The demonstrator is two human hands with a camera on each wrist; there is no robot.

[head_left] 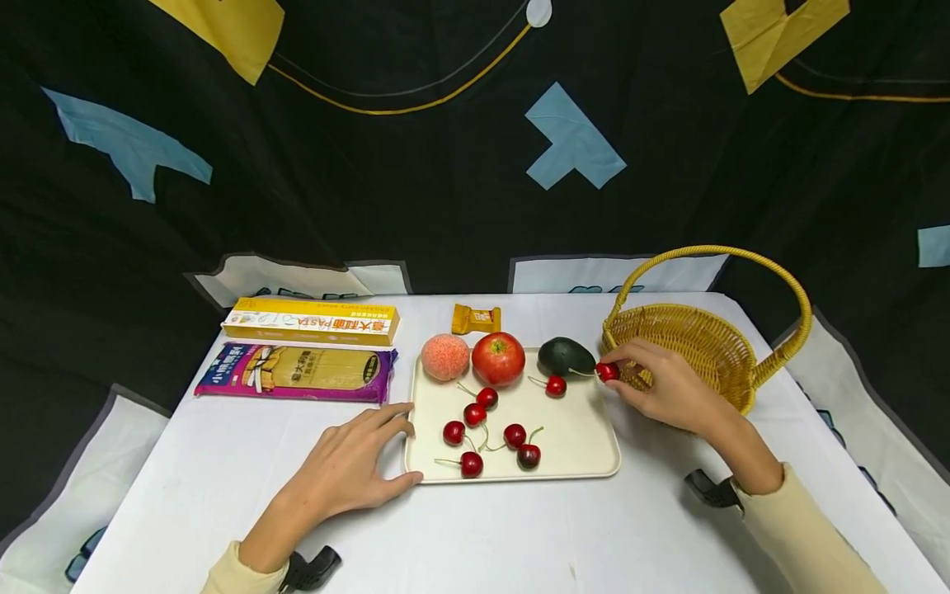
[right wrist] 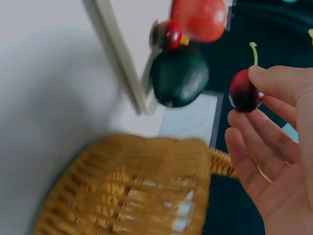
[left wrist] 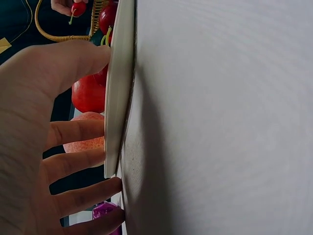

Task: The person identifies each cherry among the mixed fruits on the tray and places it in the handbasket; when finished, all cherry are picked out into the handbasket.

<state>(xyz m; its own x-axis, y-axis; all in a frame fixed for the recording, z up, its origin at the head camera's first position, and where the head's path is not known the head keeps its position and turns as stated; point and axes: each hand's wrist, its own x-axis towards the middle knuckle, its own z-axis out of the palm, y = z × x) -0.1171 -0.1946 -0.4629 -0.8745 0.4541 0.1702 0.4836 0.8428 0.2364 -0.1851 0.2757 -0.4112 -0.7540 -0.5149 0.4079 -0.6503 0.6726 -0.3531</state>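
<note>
My right hand (head_left: 664, 388) pinches a dark red cherry (right wrist: 243, 91) between thumb and fingers, its green stem pointing out, between the tray's right side and the wicker basket (head_left: 686, 323). At the left edge of the cream tray (head_left: 579, 450), my left hand (head_left: 355, 462) rests with spread fingers, thumb and fingertips right at the rim. On the tray lie several cherries with stems, among them one cherry (head_left: 555, 386) near the dark green avocado (head_left: 566, 356). A red apple (head_left: 498, 360) and a fuzzy pink peach (head_left: 445, 357) sit along the tray's back edge.
Behind the tray lies a small orange-yellow wrapped snack (head_left: 477, 319). To the left are a yellow pasta box (head_left: 312, 322) and a purple pasta packet (head_left: 297, 371) on the white table (head_left: 512, 536). The basket's tall handle (head_left: 708, 250) arches over it at the right.
</note>
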